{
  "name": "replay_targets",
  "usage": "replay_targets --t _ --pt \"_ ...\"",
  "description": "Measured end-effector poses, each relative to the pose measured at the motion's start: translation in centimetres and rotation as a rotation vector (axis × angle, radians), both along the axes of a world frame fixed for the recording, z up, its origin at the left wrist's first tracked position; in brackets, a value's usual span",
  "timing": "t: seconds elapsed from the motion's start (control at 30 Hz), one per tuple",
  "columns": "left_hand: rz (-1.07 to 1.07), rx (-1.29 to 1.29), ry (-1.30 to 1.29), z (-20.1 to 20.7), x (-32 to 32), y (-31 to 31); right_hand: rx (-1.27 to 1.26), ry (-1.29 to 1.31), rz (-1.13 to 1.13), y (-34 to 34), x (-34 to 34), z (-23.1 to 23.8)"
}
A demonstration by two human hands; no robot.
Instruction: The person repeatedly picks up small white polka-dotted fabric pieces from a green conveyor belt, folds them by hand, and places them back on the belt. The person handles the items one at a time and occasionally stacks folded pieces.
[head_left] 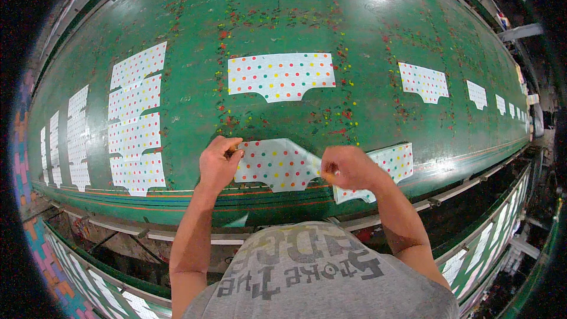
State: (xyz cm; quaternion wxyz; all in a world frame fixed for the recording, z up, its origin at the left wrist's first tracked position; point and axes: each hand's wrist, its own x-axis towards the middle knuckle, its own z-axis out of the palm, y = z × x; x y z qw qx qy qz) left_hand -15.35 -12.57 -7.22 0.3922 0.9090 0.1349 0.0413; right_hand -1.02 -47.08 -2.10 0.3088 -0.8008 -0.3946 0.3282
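A white cut fabric piece with coloured polka dots [274, 164] is stretched between my hands just over the near side of the green table. My left hand [218, 162] pinches its upper left corner. At the other end, my right hand [347, 167] is closed on the right corner, where the cloth is pulled into a slanting fold. Partly hidden behind my right hand and forearm, more dotted fabric [394, 162] lies at the table's near edge, perhaps a stack. Straight ahead, a matching dotted piece [281, 75] lies flat.
The long green table [283, 29] is speckled with paint spots. Joined dotted pieces [136, 124] lie in columns to the left. Single pieces [424, 82] run in a row to the right. A rail [177, 236] borders the near edge, and another table [496, 236] stands behind it.
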Motion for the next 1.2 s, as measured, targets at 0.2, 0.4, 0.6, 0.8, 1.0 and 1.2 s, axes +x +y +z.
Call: replay_targets --t 0.2,0.4,0.6,0.8,1.0,1.2 --pt "-0.164 0.031 -0.047 0.8 0.1 1.1 0.337 0.597 0.143 -0.7 -0.4 3.7" --pt "-0.091 -0.141 -0.233 2.8 1.8 3.1 0.315 0.398 -0.159 -2.4 4.1 3.3" --pt "-0.187 -0.221 -0.299 2.8 7.5 5.3 0.160 -0.153 -0.372 0.6 9.0 0.1" --pt "0.038 -0.226 -0.053 0.5 13.1 6.5 0.174 -0.276 -0.564 3.7 15.5 -4.5" --pt "0.113 -0.190 -0.058 -2.6 19.5 8.9 0.059 -0.457 -0.495 7.1 21.5 -6.9" --pt "0.126 -0.299 -0.070 -5.0 20.5 10.2 -0.059 -0.511 -0.480 8.2 22.4 -7.0"
